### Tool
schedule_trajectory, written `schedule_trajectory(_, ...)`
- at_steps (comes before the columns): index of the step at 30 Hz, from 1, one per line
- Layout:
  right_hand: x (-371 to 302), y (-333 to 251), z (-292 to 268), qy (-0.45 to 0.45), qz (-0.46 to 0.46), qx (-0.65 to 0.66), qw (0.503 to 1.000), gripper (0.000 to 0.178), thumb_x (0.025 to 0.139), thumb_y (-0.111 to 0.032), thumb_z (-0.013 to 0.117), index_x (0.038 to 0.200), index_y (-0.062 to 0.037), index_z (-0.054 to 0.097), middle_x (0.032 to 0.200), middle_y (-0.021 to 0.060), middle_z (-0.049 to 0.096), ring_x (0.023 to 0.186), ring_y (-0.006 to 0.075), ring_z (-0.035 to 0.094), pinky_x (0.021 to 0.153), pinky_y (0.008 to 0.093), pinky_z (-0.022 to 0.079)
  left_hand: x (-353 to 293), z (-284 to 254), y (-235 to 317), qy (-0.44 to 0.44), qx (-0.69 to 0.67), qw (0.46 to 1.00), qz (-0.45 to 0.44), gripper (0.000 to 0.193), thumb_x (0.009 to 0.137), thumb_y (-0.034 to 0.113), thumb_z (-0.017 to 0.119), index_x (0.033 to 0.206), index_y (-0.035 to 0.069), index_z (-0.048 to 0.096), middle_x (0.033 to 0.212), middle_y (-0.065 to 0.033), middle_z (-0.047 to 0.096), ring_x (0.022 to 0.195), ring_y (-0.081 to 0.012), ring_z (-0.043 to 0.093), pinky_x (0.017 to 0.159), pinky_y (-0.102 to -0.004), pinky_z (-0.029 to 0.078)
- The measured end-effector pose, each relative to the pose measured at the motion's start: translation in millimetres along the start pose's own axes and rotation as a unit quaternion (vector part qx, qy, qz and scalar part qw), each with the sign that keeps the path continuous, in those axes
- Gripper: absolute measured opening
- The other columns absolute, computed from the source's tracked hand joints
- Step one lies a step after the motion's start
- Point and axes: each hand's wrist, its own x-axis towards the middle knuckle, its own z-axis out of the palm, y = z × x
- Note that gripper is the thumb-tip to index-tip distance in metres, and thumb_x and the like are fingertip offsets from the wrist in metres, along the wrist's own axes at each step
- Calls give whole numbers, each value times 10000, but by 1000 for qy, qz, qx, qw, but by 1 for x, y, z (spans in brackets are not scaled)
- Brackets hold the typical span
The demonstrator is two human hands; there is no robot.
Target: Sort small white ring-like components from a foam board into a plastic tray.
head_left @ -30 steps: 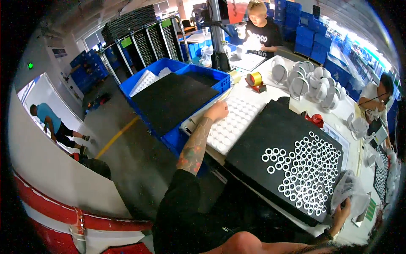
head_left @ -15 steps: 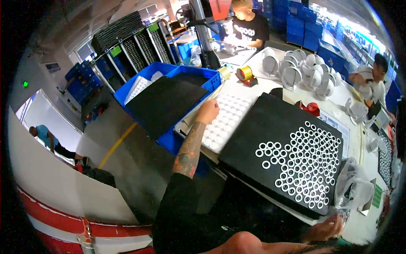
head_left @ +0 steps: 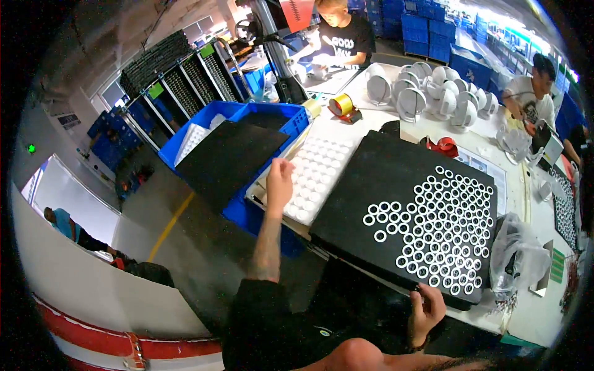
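Note:
My left hand (head_left: pixel 279 183) is just beside the left edge of a white tray (head_left: pixel 307 217) filled with rows of round white pieces. Its fingers are drawn together; anything small between them cannot be made out. At the front edge of a thick black foam board (head_left: pixel 346 229), my right hand (head_left: pixel 427 312) is closed with thumb and fingertips bent together. A small dark spot shows at its fingertips, too small to name. Many white rings with dark centres (head_left: pixel 438 236) lie flat on the right part of the board.
Left of the tray stands a blue crate (head_left: pixel 232 110) with a black sheet (head_left: pixel 232 157) across it. Yellow tape roll (head_left: pixel 341 105), white curved housings (head_left: pixel 411 104) and a clear plastic bag (head_left: pixel 512 253) are on the table. Two people work beyond; another is at the far left.
My left hand has come off the tray's round pieces toward its left edge. My right hand has moved left and up to the board's front edge. The view has shifted slightly.

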Motion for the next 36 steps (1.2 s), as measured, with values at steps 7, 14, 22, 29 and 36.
schedule_trajectory(7, 16, -6, 26, 11, 70, 51, 996, 234, 802, 61, 818, 1023, 28, 748, 930, 133, 751, 807, 225, 698, 758, 306, 542, -157, 36, 149, -293, -286, 912, -31, 50, 909, 10, 766, 958, 0, 767, 951, -91, 775, 898, -182, 742, 826, -318, 584)
schedule_trajectory(14, 30, -46, 31, -29, -39, -51, 998, 245, 828, 53, 793, 1070, 29, 763, 956, 161, 770, 850, 268, 730, 791, 341, 557, -193, 66, 179, -278, -376, 884, -17, 81, 969, 16, 712, 1049, 4, 707, 1068, -77, 659, 924, -151, 693, 766, -266, 566)
schedule_trajectory(22, 28, -47, 25, -31, 8, -78, 996, 225, 847, 49, 777, 1070, 53, 752, 987, 152, 777, 838, 243, 722, 793, 321, 554, -198, 77, 172, -346, -468, 794, -178, 130, 956, 46, 747, 1065, 31, 678, 1001, -4, 666, 908, -80, 633, 795, -234, 529)
schedule_trajectory(29, 38, -59, 33, -125, 117, 95, 981, 156, 892, 18, 754, 1046, 32, 777, 935, 114, 782, 818, 158, 721, 772, 259, 550, -182, 47, 158, -385, -429, 807, -131, 112, 970, 34, 726, 1076, -4, 725, 1031, -49, 712, 926, -111, 694, 786, -259, 572)
schedule_trajectory(36, 60, -73, 39, -150, -146, -80, 975, 331, 834, 5, 776, 1161, -36, 745, 937, 138, 769, 754, 280, 746, 676, 351, 587, -172, 40, 162, -287, -246, 926, 11, 127, 906, 15, 754, 1033, 10, 765, 980, -119, 759, 829, -182, 737, 708, -290, 587)
